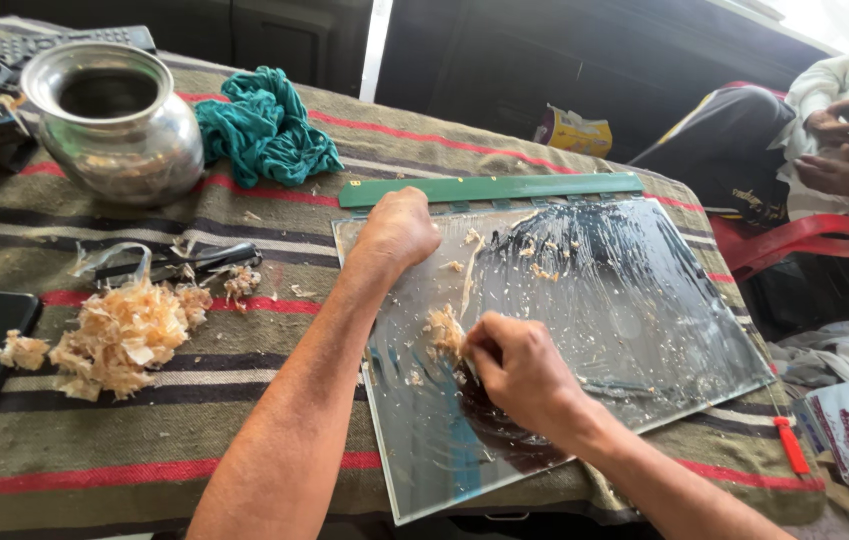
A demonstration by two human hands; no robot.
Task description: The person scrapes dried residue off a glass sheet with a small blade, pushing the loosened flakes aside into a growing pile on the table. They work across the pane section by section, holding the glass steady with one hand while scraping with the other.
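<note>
Striped woven cloth (94,440), in olive, black and red bands, covers the whole work surface and cushions what lies on it. Largest on it is a glass sheet (634,330), lying flat right of centre, smeared and flecked with pale residue, with a green strip (489,188) along its far edge. The left hand (396,232) presses down on the sheet's far-left corner, fingers curled under into a loose fist, seemingly to keep the pane from sliding. The right hand (519,370) works near the pane's middle-left, fingers pinched tightly together on something small at their tips; whether that is a blade or a scraper I cannot tell, since the fingers hide it. A clump of lifted residue sits just beyond those fingertips.

At the far left stands a round steel pot (114,125), with a crumpled teal rag (264,130) just to its right. Nearer, on the left, a heap of tan scrapings (119,340) is piled well apart from the glass, with dark scissors (194,262) just beyond it. A small orange-handled tool (790,445) lies by the pane's near-right edge. At the far right, another person's hands (839,150) hold a phone.
</note>
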